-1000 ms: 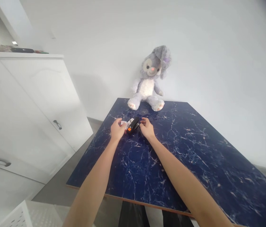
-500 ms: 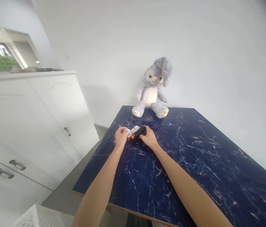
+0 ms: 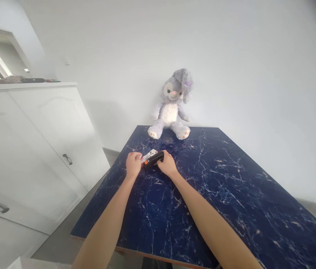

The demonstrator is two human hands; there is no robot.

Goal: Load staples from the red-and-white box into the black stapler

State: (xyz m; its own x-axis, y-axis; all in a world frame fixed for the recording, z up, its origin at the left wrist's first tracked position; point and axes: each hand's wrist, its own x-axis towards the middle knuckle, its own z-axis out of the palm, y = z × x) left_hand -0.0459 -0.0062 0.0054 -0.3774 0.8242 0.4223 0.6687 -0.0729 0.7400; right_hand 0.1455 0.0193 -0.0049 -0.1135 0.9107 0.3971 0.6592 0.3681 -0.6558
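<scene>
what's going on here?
A person's right hand grips a black object with an orange end, while the left hand holds a white-and-red packet close beside it. Both hands are over a blue marbled table; a gray plush toy sits at its far edge.

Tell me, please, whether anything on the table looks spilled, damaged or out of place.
Nothing looks spilled or damaged; the table is just streaked like marble. Only the plush toy seems a little out of place: it sits at the far edge, unrelated-looking to the black object in the right hand.
</scene>
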